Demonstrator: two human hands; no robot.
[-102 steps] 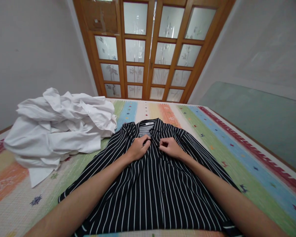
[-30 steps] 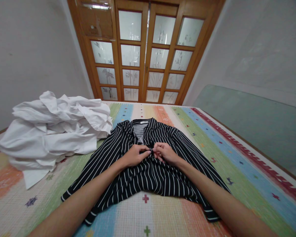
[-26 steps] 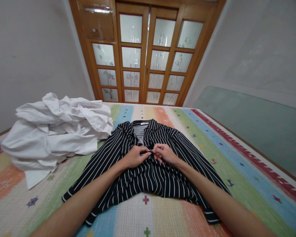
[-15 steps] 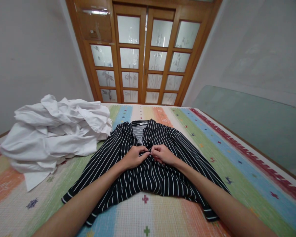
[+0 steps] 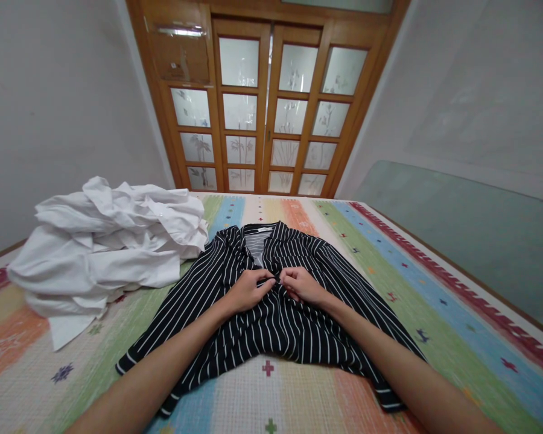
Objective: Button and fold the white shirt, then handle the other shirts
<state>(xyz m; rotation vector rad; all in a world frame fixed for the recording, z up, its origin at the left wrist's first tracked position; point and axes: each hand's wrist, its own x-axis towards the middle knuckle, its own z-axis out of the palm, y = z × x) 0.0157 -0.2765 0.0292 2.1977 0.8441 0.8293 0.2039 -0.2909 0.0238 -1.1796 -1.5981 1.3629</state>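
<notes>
A black shirt with white stripes (image 5: 294, 325) lies spread out, collar away from me and sleeves angled down to both sides. At the middle of its front, my left hand (image 5: 250, 290) pinches the cloth between thumb and fingers. My right hand (image 5: 302, 284) is closed on the front edge just beside it, fingertips almost meeting the left ones. The cloth bunches up under both hands. Whether a button is between the fingertips is too small to tell. Above the hands the neck stands open, showing the lighter inside.
A crumpled heap of white cloth (image 5: 113, 241) lies to the left, touching the shirt's shoulder side. Beneath everything is a colourful striped bed cover (image 5: 235, 398). A pale green board (image 5: 457, 211) leans along the right wall. Wooden glazed doors (image 5: 266, 108) stand at the far end.
The view has tilted slightly, so everything sits a little lower. Both hands stay at the shirt front, with only small finger movements.
</notes>
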